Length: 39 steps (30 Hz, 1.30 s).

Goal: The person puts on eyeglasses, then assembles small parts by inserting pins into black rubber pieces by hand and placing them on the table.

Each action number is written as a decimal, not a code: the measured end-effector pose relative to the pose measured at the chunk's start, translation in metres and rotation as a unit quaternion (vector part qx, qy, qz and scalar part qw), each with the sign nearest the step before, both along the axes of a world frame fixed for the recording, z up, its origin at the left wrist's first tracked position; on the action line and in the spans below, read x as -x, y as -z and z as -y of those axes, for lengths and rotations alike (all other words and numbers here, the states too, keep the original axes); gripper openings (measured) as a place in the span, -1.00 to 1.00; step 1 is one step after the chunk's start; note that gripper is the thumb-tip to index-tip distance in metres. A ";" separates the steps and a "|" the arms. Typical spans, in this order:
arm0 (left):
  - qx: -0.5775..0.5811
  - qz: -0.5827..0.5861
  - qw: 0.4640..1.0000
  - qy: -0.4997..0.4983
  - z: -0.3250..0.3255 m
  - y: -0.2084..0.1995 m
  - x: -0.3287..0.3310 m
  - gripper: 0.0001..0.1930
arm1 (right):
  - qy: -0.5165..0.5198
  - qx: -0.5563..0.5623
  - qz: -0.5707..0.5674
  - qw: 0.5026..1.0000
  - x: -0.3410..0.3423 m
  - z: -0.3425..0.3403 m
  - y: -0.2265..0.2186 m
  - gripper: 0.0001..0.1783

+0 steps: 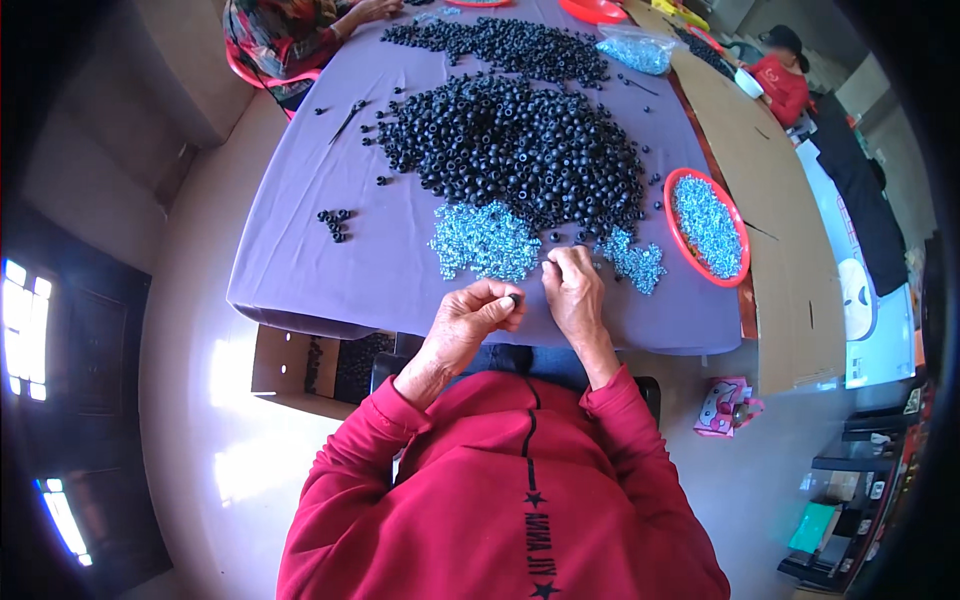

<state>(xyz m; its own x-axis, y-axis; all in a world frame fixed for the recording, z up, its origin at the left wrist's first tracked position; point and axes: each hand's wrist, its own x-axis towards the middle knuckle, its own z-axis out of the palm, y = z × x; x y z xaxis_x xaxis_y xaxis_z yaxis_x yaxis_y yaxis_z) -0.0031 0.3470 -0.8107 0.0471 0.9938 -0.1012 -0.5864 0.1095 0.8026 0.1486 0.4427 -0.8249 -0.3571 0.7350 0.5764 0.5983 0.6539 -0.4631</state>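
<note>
My left hand (475,315) is closed in a pinch on a small round black cap-like piece (515,299), just beyond the table's near edge. Beside it, my right hand (576,295) has its fingers pressed together; anything between them is too small or hidden to make out. The two hands are a little apart. Just past the left hand lies a flat heap of tiny shiny light-blue pieces (485,242). A smaller blue heap (634,262) is right of my right hand. Behind them rises a large pile of round, hollow black pieces (510,150).
A red oval dish (744,240) of blue pieces stands at the table's right edge. A small black cluster (335,224) lies at left. Farther off are another black pile (500,48), a clear bag (638,50) of blue pieces and two people (275,35) (783,85).
</note>
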 end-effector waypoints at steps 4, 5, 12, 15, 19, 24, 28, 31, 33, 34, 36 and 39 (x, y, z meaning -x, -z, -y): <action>0.020 0.016 1.000 0.003 0.006 0.007 -0.007 -0.83 | 0.025 -0.007 0.021 0.999 -0.006 -0.003 0.001 -0.84; 0.029 0.001 1.000 0.011 0.008 0.009 -0.009 -0.84 | 0.035 -0.010 0.039 0.999 -0.006 -0.004 0.000 -0.83; 0.051 -0.050 0.997 0.019 0.024 0.026 -0.018 -0.88 | -0.014 -0.006 0.008 1.000 -0.001 0.009 -0.013 -0.84; 0.047 -0.046 0.998 0.017 0.028 0.024 -0.017 -0.88 | -0.041 0.004 0.000 0.999 0.005 0.010 -0.005 -0.81; 0.047 -0.032 0.998 0.018 0.026 0.022 -0.017 -0.89 | -0.023 0.020 0.023 0.999 0.008 0.003 0.000 -0.83; 0.032 -0.025 0.999 0.008 0.025 0.019 -0.018 -0.89 | -0.033 0.037 0.035 0.998 0.009 -0.002 0.002 -0.84; 0.026 -0.023 0.999 -0.011 0.021 0.020 -0.015 -0.88 | -0.039 -0.028 0.099 0.994 0.010 -0.004 0.003 -0.87; 0.030 -0.001 0.999 -0.011 0.019 0.016 -0.015 -0.88 | -0.028 -0.049 0.071 0.996 0.007 -0.008 0.008 -0.89; 0.032 -0.006 0.999 -0.010 0.020 0.018 -0.015 -0.88 | -0.037 -0.032 0.054 0.997 0.005 -0.007 0.003 -0.87; 0.033 -0.010 0.999 -0.008 0.020 0.020 -0.015 -0.88 | -0.045 -0.014 0.039 0.998 0.005 -0.007 -0.001 -0.86; 0.032 -0.012 0.999 -0.005 0.020 0.022 -0.016 -0.88 | -0.048 -0.009 0.049 0.998 0.005 -0.005 -0.007 -0.85; 0.033 -0.015 0.999 -0.004 0.019 0.021 -0.016 -0.88 | -0.055 0.008 0.072 0.996 0.004 -0.007 -0.008 -0.83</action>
<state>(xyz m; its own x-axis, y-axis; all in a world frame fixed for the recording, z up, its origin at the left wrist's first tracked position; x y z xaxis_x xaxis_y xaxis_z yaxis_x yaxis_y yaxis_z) 0.0134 0.3276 -0.8319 0.0344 0.9854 -0.1668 -0.5634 0.1570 0.8111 0.1445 0.4494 -0.8170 -0.5138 0.6964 0.5010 0.5853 0.7115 -0.3888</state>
